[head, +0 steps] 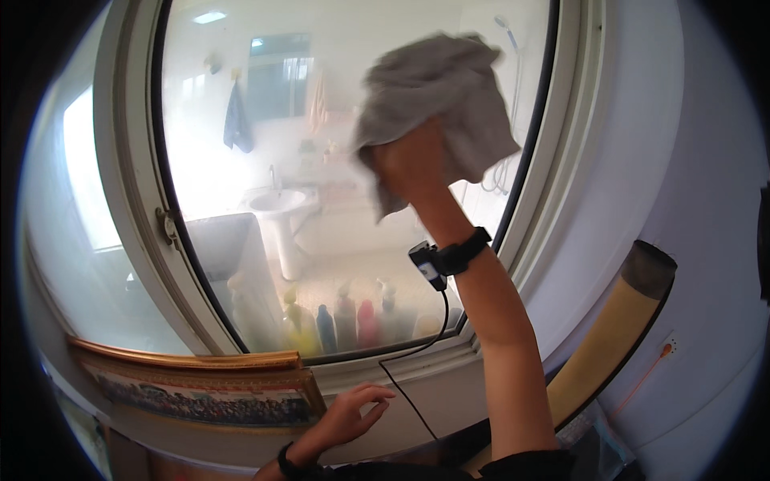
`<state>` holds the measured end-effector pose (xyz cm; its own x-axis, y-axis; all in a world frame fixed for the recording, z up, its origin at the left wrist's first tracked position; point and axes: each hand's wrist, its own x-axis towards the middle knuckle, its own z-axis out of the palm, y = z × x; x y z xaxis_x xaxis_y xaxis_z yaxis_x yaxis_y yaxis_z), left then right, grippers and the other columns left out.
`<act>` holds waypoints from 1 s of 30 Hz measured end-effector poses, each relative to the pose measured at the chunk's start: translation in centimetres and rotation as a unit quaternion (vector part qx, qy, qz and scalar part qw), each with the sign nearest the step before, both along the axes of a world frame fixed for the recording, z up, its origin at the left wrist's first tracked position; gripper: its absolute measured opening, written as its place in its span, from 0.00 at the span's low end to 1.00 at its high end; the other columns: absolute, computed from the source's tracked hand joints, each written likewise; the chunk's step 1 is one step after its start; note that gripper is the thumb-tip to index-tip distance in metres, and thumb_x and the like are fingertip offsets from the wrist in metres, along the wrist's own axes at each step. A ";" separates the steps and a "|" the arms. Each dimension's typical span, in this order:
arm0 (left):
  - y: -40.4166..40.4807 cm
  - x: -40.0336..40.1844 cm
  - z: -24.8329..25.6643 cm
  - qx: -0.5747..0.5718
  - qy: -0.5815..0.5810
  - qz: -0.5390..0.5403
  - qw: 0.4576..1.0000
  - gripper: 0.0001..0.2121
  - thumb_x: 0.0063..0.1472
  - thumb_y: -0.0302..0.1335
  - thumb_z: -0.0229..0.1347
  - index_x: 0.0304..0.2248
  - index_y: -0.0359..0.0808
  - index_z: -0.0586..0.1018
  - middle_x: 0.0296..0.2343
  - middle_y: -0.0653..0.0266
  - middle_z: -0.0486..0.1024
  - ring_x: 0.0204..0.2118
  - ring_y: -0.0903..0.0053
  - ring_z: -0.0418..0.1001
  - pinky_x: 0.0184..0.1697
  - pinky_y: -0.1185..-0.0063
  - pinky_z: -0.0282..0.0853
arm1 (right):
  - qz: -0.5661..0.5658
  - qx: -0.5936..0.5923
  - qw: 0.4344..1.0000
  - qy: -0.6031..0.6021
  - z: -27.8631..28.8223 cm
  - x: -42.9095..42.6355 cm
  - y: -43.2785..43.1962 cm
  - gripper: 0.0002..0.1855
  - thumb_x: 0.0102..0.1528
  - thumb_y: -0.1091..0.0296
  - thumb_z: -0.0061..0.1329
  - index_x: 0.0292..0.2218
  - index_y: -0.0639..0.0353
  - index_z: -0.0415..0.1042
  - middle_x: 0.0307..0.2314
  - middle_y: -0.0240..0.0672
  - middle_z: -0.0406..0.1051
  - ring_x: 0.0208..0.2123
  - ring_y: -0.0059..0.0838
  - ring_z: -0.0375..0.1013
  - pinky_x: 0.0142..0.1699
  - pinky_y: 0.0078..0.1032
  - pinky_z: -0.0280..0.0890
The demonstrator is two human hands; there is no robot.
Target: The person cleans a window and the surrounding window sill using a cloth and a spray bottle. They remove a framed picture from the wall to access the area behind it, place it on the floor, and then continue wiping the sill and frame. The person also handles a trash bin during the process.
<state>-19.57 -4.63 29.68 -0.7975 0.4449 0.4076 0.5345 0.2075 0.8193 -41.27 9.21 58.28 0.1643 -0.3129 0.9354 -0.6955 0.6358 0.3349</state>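
My right hand (415, 159) is raised against the upper right part of a window pane (361, 240), pressing or holding a grey cloth (445, 90) that is slightly blurred. Folds of the cloth cover the fingertips. A black strap with a small device (430, 264) and a cable sits on the right wrist. Low down, my left hand (355, 415) hangs with bent fingers apart and nothing in it, just right of a gilt-framed group photograph (204, 397). A dark band is around the left wrist.
Bottles (325, 327) stand behind the glass along its lower edge, with a washbasin (278, 201) farther back. The white window frame has a latch (167, 227) at left. To the right are a tan rolled item (613, 324) and a wall socket with an orange plug (666, 350).
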 end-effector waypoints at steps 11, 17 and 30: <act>0.0 1.0 0.4 -0.016 0.028 -0.012 0.999 0.09 0.58 0.19 0.56 0.39 0.33 0.78 0.37 0.58 0.77 0.40 0.69 0.76 0.42 0.78 0.72 | 0.125 0.154 0.835 -0.513 -8.3 4.4 0.2 0.18 0.62 0.62 0.40 0.48 0.65 0.67 0.43 0.45 0.70 0.46 0.33 0.70 0.54 0.33 0.63; -0.2 0.8 0.2 0.004 -0.005 -0.010 1.000 0.09 0.58 0.19 0.56 0.40 0.33 0.78 0.36 0.59 0.77 0.38 0.71 0.76 0.42 0.79 0.72 | -0.204 -0.090 0.972 0.079 -0.4 -1.7 6.0 0.25 0.60 0.56 0.41 0.52 0.63 0.61 0.46 0.46 0.66 0.48 0.41 0.66 0.57 0.37 0.57; -0.4 1.3 1.0 -0.020 0.008 -0.029 0.999 0.09 0.60 0.21 0.54 0.41 0.33 0.77 0.37 0.58 0.75 0.39 0.69 0.76 0.42 0.77 0.71 | 0.049 0.237 0.850 -0.468 -10.5 3.1 -2.0 0.18 0.57 0.58 0.46 0.44 0.59 0.70 0.38 0.40 0.71 0.45 0.34 0.69 0.51 0.31 0.63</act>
